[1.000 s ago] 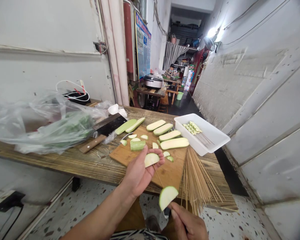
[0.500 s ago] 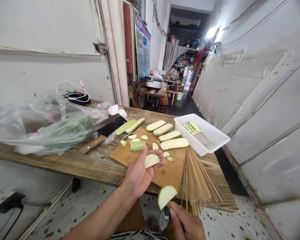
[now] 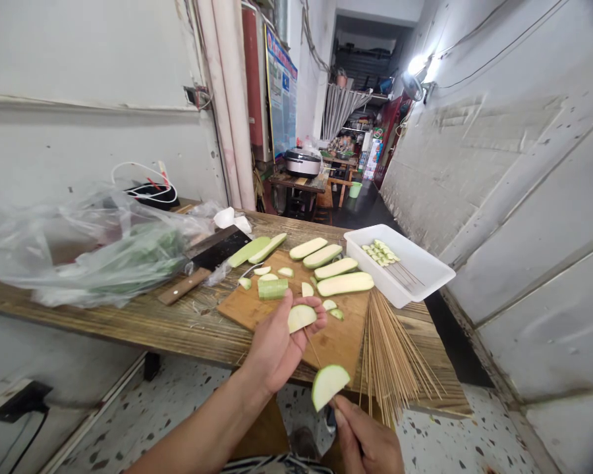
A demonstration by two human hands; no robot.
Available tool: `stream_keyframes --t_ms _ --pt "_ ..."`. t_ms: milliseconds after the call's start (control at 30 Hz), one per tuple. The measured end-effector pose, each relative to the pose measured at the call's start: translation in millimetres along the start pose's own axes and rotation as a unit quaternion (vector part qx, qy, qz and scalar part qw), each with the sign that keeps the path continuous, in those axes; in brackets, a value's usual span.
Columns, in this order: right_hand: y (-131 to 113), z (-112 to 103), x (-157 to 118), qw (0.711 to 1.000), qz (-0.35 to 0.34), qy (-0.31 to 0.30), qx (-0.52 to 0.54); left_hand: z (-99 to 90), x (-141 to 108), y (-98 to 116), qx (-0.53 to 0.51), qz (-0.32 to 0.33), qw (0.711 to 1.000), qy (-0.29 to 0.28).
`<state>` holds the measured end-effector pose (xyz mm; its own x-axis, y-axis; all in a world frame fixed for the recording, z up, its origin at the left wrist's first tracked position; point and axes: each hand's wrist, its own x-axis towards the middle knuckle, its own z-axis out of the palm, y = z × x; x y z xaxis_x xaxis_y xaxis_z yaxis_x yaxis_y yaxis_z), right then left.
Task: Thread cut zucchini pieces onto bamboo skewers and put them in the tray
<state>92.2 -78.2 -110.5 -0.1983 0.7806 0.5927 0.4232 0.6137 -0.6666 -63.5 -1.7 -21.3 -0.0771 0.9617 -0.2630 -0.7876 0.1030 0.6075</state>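
Note:
My left hand (image 3: 281, 339) is cupped around a half-round zucchini slice (image 3: 302, 318), holding it between thumb and fingers. A thin wooden skewer (image 3: 314, 349) runs from that slice down to a second half-round zucchini slice (image 3: 330, 387). Below the second slice, my right hand (image 3: 368, 434) pinches the skewer's lower end. Beyond my left hand, a stack of cut zucchini (image 3: 273, 289) and several loose slices lie on the wooden cutting board (image 3: 333, 342). Halved zucchinis (image 3: 344, 283) rest along the board's far right side.
A fan of bamboo skewers (image 3: 390, 362) spreads right of the board. Behind it stands a white plastic tray (image 3: 427, 263) holding skewered slices. At left lie a cleaver (image 3: 184, 285) and a plastic bag (image 3: 103, 250) of greens. A person (image 3: 343, 145) sits far back.
Almost nothing differs. Both hands keep their places, with the skewer still running between the two slices.

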Motion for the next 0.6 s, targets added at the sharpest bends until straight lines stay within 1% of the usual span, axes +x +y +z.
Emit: stream_keyframes --t_ms 267,367,467,600 --pt "-2 1 1 1.0 0.004 0.005 -0.002 -3.1 0 -3 -0.004 -0.006 1.0 -0.004" --pt "-5 -1 3 1.0 0.011 -0.007 -0.003 -3.6 0 -7 -0.004 -0.022 1.0 -0.013" --pt "-7 -3 7 1.0 0.011 -0.017 -0.004 -3.3 -1 -12 -0.014 -0.037 0.999 -0.009" --pt "-8 -4 10 1.0 0.0 -0.024 -0.005 -3.3 -2 -11 -0.023 -0.038 0.999 -0.022"
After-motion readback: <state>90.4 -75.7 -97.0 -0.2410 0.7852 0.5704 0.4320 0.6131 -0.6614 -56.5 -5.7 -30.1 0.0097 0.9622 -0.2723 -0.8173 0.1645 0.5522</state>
